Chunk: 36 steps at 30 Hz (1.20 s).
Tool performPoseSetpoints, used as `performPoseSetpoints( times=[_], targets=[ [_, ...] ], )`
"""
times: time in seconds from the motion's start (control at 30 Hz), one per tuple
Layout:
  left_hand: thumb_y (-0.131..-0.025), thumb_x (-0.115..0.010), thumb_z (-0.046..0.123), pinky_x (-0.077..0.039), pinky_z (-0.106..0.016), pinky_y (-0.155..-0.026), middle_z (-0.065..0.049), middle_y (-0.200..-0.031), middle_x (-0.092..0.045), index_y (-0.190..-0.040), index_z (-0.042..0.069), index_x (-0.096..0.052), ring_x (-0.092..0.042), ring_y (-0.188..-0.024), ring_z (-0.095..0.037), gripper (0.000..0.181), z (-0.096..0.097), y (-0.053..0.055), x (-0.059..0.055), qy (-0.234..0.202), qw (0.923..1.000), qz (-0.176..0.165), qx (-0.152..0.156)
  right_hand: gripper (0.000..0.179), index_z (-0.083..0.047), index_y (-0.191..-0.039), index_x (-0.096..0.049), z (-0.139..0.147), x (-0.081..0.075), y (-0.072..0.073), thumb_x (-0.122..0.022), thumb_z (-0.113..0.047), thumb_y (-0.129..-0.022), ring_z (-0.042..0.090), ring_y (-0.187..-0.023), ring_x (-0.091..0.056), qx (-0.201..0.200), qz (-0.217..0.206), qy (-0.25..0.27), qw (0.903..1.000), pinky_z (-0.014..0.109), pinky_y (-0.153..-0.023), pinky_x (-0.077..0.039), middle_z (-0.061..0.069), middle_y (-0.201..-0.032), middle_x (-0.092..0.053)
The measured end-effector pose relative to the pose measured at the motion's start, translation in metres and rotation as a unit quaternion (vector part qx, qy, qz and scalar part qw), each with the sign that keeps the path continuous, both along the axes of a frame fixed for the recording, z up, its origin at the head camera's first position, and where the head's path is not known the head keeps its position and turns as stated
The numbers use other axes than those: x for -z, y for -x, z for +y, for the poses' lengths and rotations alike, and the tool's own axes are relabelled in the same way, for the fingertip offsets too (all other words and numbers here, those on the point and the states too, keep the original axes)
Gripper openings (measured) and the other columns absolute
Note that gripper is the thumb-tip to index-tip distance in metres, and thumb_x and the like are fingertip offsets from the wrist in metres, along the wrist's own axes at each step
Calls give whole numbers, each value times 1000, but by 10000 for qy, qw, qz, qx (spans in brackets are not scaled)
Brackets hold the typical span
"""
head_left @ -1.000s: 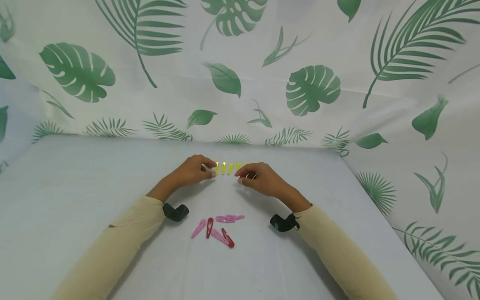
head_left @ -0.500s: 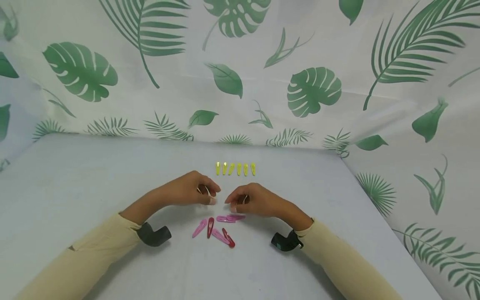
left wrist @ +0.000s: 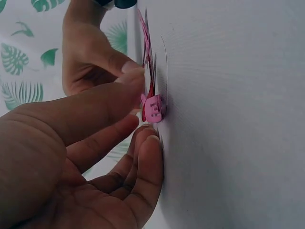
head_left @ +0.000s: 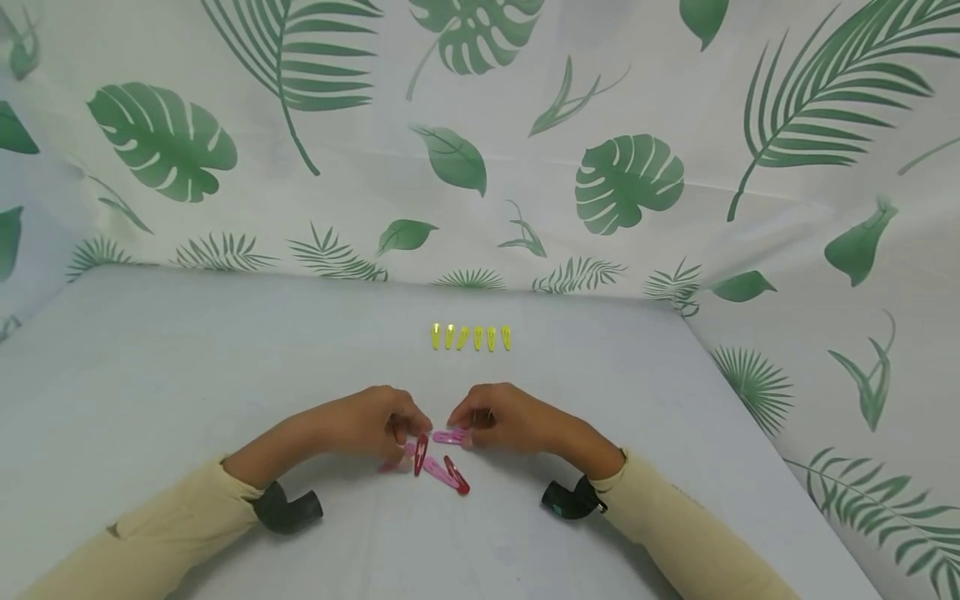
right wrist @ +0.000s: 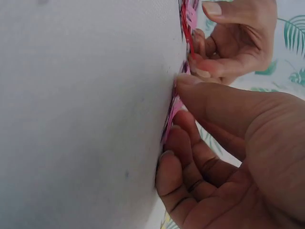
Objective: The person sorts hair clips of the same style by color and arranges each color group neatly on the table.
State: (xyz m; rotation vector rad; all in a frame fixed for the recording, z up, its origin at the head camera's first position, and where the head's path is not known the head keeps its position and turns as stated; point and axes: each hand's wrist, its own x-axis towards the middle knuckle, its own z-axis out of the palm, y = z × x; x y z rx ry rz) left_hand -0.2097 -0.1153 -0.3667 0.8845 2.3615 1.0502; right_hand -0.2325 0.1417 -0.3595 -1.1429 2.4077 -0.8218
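My left hand (head_left: 371,423) reaches down over a pink hair clip (head_left: 409,450), its thumb and fingers apart around it. In the left wrist view, a pink clip (left wrist: 153,109) stands between my thumb and fingertips. Beside it lies a red hair clip (head_left: 421,455). My right hand (head_left: 502,419) is at another pink clip (head_left: 447,437) with the thumb touching its near end; the fingers are spread from the thumb and hide part of the clip. A further pink clip (head_left: 441,472) and a red clip (head_left: 457,477) lie crossed in front.
Several yellow hair clips (head_left: 477,337) stand in a neat row farther back on the white table (head_left: 225,350). Behind the table hangs a white cloth (head_left: 517,108) printed with green leaves. Black cameras (head_left: 288,508) sit on both wrists.
Both hands have come back from the yellow row to the pink and red clips nearer me, uncovering the whole row. The left hand has lowered onto a pink clip.
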Motion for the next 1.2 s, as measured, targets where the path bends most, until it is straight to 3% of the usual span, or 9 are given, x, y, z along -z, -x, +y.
performPoseSetpoints(
  times=[0.17,0.37,0.57,0.7,0.8,0.93,1.07,1.2],
  targets=[
    [-77,-78,3,-49,-29,-73,3,-91,-58,-111,6,-71,-54,-82,-15,34,-2,-5,-1,131,9997,201,55,19,-12,-105,-73,-3,-2,-3,-72,-5,-87,10,-80,-54,36,44,-190,9998,26,-73,-48,-7,-94,-61],
    [-82,-70,-4,-46,-26,-64,6,-78,-59,-105,7,-73,-53,-72,-11,25,-1,-3,-1,124,9993,224,255,12,-15,-94,-71,-4,0,-3,-73,-6,-87,9,-78,-53,123,-13,-338,9994,26,-71,-48,-10,-86,-60],
    [-87,-63,-6,-46,-25,-68,7,-76,-59,-112,0,-70,-53,-72,-9,27,0,2,-1,77,9991,236,344,11,-14,-90,-68,-2,0,-1,-71,-4,-88,9,-74,-54,50,-95,-100,9999,26,-69,-48,-9,-79,-61],
    [-88,-64,-3,-49,-27,-73,8,-83,-64,-102,5,-74,-55,-77,-11,19,-3,7,-1,67,9984,476,303,9,-13,-91,-68,1,1,2,-70,-4,-89,8,-75,-56,102,-192,130,9997,26,-70,-49,-8,-80,-63],
    [-89,-65,0,-50,-28,-72,8,-85,-67,-94,10,-74,-58,-77,-11,15,-6,12,-1,11,9986,519,128,8,-11,-92,-67,3,3,5,-69,-4,-89,8,-74,-57,216,-222,225,9993,26,-70,-49,-8,-79,-64],
    [-90,-66,3,-49,-29,-64,4,-79,-66,-93,9,-74,-58,-70,-13,10,-8,19,-3,-147,9993,263,-227,8,-10,-93,-65,4,3,10,-70,-4,-89,9,-72,-58,446,-253,331,9981,26,-68,-48,-7,-78,-67],
    [-90,-67,7,-46,-31,-61,0,-76,-66,-101,4,-74,-56,-68,-15,13,-6,26,-5,-347,9970,109,-680,10,-6,-98,-66,4,1,15,-67,-1,-89,10,-72,-59,606,-379,561,9959,26,-66,-46,-4,-83,-70],
    [-91,-67,8,-48,-31,-65,-1,-81,-68,-109,0,-72,-58,-72,-15,20,-2,33,-6,-612,9930,185,-996,13,-3,-103,-68,3,0,22,-65,0,-91,11,-77,-62,709,-481,792,9932,24,-65,-44,-2,-90,-72]
  ],
)
